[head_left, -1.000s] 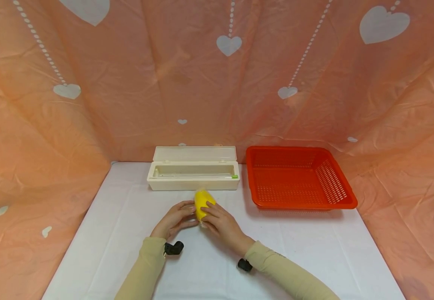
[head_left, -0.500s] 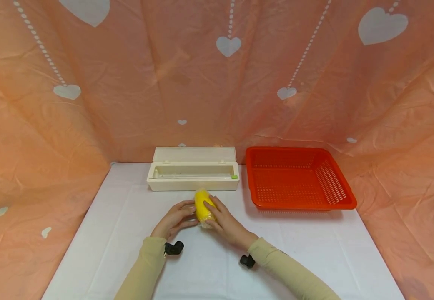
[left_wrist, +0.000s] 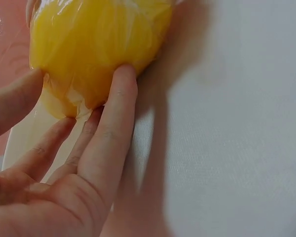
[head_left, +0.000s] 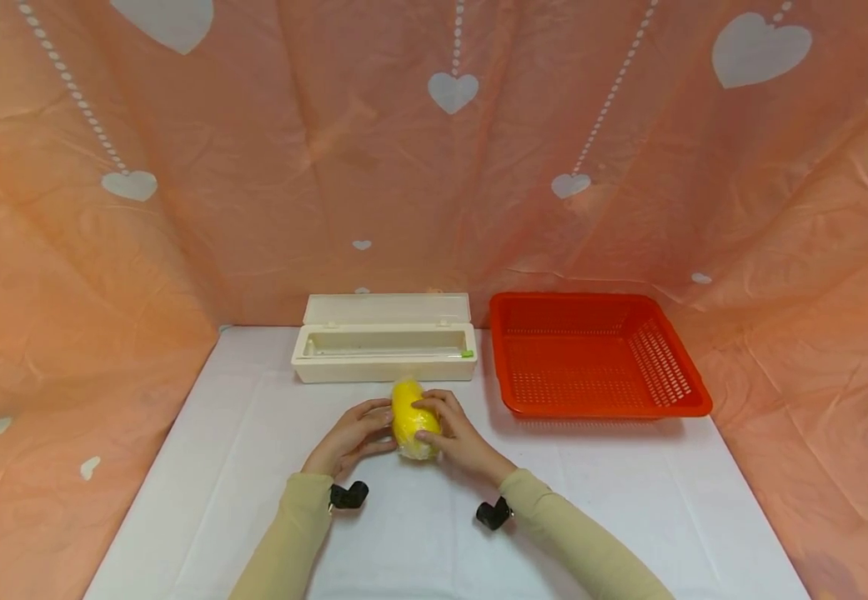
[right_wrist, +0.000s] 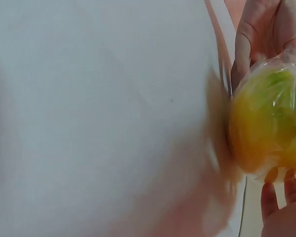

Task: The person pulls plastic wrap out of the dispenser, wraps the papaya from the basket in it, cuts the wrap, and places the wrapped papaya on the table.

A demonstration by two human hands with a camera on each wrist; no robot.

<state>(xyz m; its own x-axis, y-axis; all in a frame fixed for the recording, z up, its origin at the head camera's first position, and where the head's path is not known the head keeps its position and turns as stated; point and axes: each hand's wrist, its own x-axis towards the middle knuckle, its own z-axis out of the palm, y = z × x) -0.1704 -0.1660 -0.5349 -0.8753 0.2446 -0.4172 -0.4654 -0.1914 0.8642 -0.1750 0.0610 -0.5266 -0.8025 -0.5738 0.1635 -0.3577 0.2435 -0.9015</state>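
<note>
A yellow, oval, fruit-like thing wrapped in clear plastic film (head_left: pixel 408 419) is held between both hands over the white table. A greenish patch shows through the film (right_wrist: pixel 278 86) in the right wrist view. My left hand (head_left: pixel 354 435) holds it from the left, thumb and fingertips spread against its wrapped end; gathered film shows between the left fingers (left_wrist: pixel 121 98) in the left wrist view. From the right, my right hand (head_left: pixel 459 435) grips the piece with thumb near its lower end and fingers curved over its upper side.
Behind the hands stands a long cream cling film dispenser box (head_left: pixel 384 369) with its lid (head_left: pixel 387 308) raised and a small green slider (head_left: pixel 467 354) at its right end. A red perforated basket (head_left: pixel 591 408) sits at the back right. A pink curtain (head_left: pixel 373 183) hangs behind.
My right hand has shifted its grip: its fingers have drawn back to the right edge, showing more of the yellow piece, which has turned slightly. The left hand has stayed nearly still.
</note>
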